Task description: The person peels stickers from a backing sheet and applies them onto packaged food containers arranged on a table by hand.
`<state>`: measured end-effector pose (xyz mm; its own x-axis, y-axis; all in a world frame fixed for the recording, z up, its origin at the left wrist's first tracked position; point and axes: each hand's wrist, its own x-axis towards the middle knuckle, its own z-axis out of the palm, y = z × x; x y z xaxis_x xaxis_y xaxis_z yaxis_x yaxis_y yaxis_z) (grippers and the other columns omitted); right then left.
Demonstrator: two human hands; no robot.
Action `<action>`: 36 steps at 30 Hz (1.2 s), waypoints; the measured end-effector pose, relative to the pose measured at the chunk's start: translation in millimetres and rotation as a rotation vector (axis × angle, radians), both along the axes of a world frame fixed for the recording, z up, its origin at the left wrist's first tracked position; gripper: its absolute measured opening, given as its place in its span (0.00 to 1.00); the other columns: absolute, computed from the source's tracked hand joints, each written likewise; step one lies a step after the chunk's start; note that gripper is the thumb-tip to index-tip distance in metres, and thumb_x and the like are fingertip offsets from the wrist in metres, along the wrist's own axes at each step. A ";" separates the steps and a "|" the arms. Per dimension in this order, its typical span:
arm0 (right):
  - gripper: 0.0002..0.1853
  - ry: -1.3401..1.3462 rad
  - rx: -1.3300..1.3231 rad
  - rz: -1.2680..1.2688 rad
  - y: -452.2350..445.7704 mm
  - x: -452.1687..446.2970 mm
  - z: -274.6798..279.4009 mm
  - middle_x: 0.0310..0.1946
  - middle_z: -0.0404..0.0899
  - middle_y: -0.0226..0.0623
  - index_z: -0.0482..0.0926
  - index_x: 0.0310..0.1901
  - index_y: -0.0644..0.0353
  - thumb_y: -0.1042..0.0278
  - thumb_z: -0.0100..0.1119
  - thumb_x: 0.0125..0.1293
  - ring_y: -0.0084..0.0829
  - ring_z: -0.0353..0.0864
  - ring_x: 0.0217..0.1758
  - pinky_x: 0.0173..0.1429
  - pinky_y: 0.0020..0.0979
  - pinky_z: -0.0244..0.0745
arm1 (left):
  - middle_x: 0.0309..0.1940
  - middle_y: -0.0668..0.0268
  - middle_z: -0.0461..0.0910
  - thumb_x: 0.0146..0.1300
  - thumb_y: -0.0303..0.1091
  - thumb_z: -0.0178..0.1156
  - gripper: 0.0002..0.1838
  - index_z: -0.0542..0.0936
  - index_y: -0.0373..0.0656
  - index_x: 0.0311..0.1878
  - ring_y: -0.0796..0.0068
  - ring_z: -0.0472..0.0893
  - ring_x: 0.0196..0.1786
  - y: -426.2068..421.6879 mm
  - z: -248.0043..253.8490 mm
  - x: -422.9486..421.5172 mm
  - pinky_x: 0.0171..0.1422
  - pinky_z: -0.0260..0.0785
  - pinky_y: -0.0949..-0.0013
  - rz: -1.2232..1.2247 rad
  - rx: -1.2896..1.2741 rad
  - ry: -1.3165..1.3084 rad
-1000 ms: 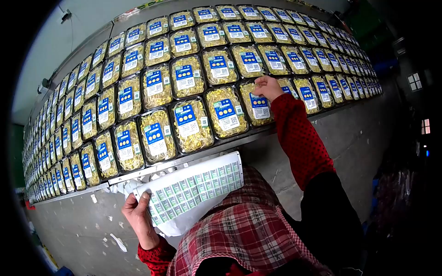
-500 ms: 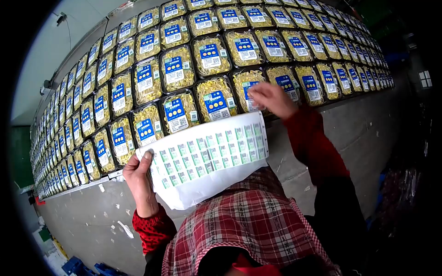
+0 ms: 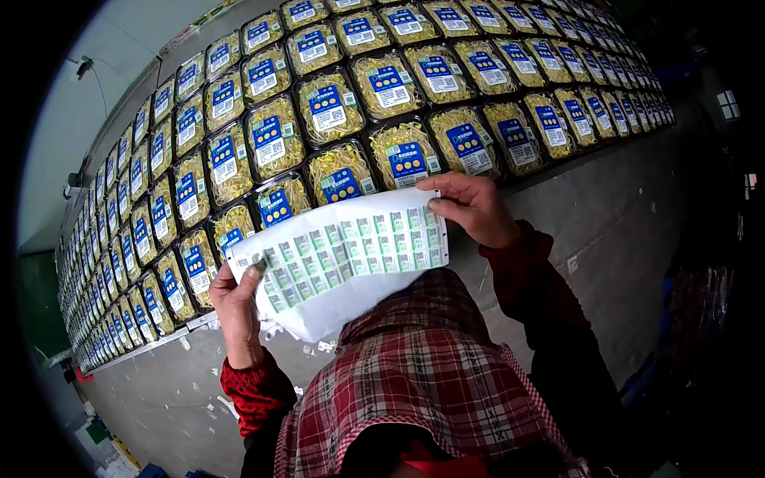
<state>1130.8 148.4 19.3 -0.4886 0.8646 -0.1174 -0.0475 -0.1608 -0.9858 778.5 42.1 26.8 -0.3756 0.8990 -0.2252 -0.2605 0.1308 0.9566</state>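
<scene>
A white sheet of stickers (image 3: 355, 247), printed with rows of small green-and-white labels, is stretched in front of my apron. Its left edge is pinched by my left hand (image 3: 237, 307), thumb on top and the other fingers behind. At the upper right corner, the thumb and index finger of my right hand (image 3: 474, 209) close on the sheet's edge. Whether a single label is between those fingertips I cannot tell. Just beyond the sheet stands a black tray of bean sprouts (image 3: 406, 159) with a blue-and-white label and a small green-and-white sticker.
Many more bean sprout trays (image 3: 327, 107) stand in close rows across a long table, curving away to both sides. Grey floor (image 3: 590, 231) with paper scraps runs along the table's near edge. My red plaid apron (image 3: 422, 358) is below the sheet.
My right hand has come down from above the trays to the sheet's upper right corner and taken hold there. My left hand keeps its grip. The view has shifted slightly.
</scene>
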 end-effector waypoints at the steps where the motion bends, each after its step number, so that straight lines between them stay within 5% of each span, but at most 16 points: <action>1: 0.19 -0.079 0.064 -0.028 0.2 3.5 -1.3 0.42 0.81 0.42 0.73 0.55 0.67 0.80 0.56 0.61 0.23 0.79 0.42 0.46 0.23 0.74 | 0.36 0.61 0.83 0.57 0.23 0.64 0.09 0.82 0.32 0.42 0.77 0.81 0.37 0.0 -0.8 -0.1 0.45 0.73 0.74 -0.001 -0.003 0.002; 9: 0.10 0.034 -0.105 -0.025 -3.6 6.9 14.7 0.42 0.82 0.39 0.79 0.44 0.70 0.77 0.59 0.62 0.23 0.80 0.43 0.47 0.24 0.76 | 0.34 0.62 0.84 0.56 0.24 0.66 0.09 0.82 0.33 0.41 0.79 0.80 0.35 2.4 -10.6 6.1 0.43 0.72 0.74 0.035 0.043 0.026; 12: 0.08 -0.078 -0.024 -0.006 0.3 11.7 13.2 0.39 0.81 0.36 0.79 0.41 0.70 0.76 0.61 0.60 0.22 0.80 0.40 0.42 0.23 0.75 | 0.32 0.62 0.84 0.55 0.24 0.68 0.09 0.82 0.33 0.40 0.79 0.80 0.32 -0.3 -6.3 11.5 0.40 0.73 0.74 -0.045 0.025 0.099; 14: 0.09 -0.385 0.131 0.136 5.6 21.1 11.9 0.33 0.80 0.33 0.78 0.41 0.69 0.75 0.63 0.60 0.18 0.78 0.33 0.34 0.22 0.71 | 0.32 0.62 0.84 0.55 0.24 0.68 0.09 0.82 0.33 0.39 0.79 0.80 0.32 0.0 -2.0 15.3 0.40 0.73 0.75 -0.025 0.030 0.088; 18: 0.07 -0.397 0.090 0.168 5.0 24.0 16.9 0.27 0.76 0.30 0.78 0.36 0.66 0.73 0.64 0.60 0.14 0.72 0.27 0.28 0.22 0.64 | 0.31 0.62 0.84 0.55 0.23 0.67 0.07 0.83 0.34 0.37 0.78 0.80 0.31 -0.2 3.9 20.8 0.39 0.73 0.76 0.051 0.057 0.111; 20: 0.09 -0.068 -0.088 0.060 -1.4 16.5 23.2 0.23 0.75 0.29 0.77 0.29 0.65 0.69 0.63 0.61 0.14 0.68 0.23 0.26 0.23 0.60 | 0.31 0.62 0.84 0.54 0.22 0.67 0.06 0.83 0.34 0.36 0.79 0.80 0.30 0.8 8.0 20.9 0.39 0.72 0.76 0.087 0.068 0.143; 27: 0.11 -0.393 0.059 0.209 7.3 31.6 20.1 0.20 0.72 0.29 0.75 0.29 0.65 0.66 0.63 0.61 0.15 0.70 0.26 0.28 0.24 0.61 | 0.31 0.63 0.84 0.56 0.24 0.66 0.06 0.83 0.35 0.38 0.80 0.79 0.30 -5.7 22.6 25.4 0.38 0.71 0.77 0.036 0.085 0.235; 29: 0.11 -0.594 0.440 0.368 15.2 32.5 22.0 0.21 0.73 0.31 0.77 0.31 0.65 0.65 0.65 0.58 0.20 0.73 0.27 0.30 0.27 0.65 | 0.30 0.63 0.84 0.56 0.24 0.66 0.06 0.83 0.35 0.37 0.80 0.79 0.30 -5.7 23.7 24.8 0.37 0.71 0.77 0.041 0.073 0.241; 33: 0.10 -0.369 0.629 0.204 14.8 2.4 33.4 0.26 0.76 0.32 0.80 0.36 0.67 0.69 0.64 0.57 0.26 0.74 0.29 0.34 0.28 0.69 | 0.28 0.64 0.84 0.54 0.24 0.68 0.07 0.83 0.34 0.36 0.82 0.78 0.28 0.3 25.6 33.9 0.35 0.70 0.78 0.037 0.003 0.278; 36: 0.08 -0.452 0.435 0.476 17.7 -10.4 39.3 0.29 0.77 0.34 0.81 0.36 0.65 0.71 0.62 0.55 0.26 0.76 0.31 0.35 0.29 0.71 | 0.28 0.64 0.84 0.55 0.25 0.68 0.07 0.83 0.34 0.36 0.82 0.78 0.28 2.7 23.7 34.8 0.34 0.70 0.78 -0.006 -0.036 0.261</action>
